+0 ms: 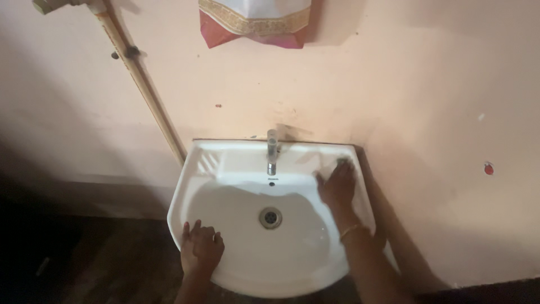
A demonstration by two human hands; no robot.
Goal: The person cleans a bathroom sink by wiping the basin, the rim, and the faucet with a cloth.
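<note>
Left hand (200, 247) flat on the front-left rim of the wash basin (247, 276), fingers spread and draped over the edge, not clamped on anything, more like bracing. Right hand (337, 184) up at the back-right corner of the same basin, palm down and fingers loosely curled over something small and dark (341, 162) right at the fingertips; looks like a scrub pad or sponge, but too blurry to swear to, so can't tell if it's actually pinched or just pressed under the fingers. Thin gold bangle (351, 230) on that wrist. Basin itself: white glazed ceramic, bolted flat against the pinkish wall (427, 101), so heavy, rigid, going nowhere. Glossy, so probably slick when wet, and likely to chip if knocked hard. Best purchase judged to be the rolled rim, exactly where the left hand sits. Pad-thing, if that's what it is, probably light and squishy, better worked under flat fingers than gripped. Metal tap (272, 151) standing at the middle of the back ledge, no water visibly running, round drain (270, 217) in the bowl below it. Ribbed soap rest (208, 162) moulded into the back-left corner. Further out, a pipe (145, 90) running diagonally down the wall to the basin's left, and a red-and-cream cloth (253, 22) hanging above.
</note>
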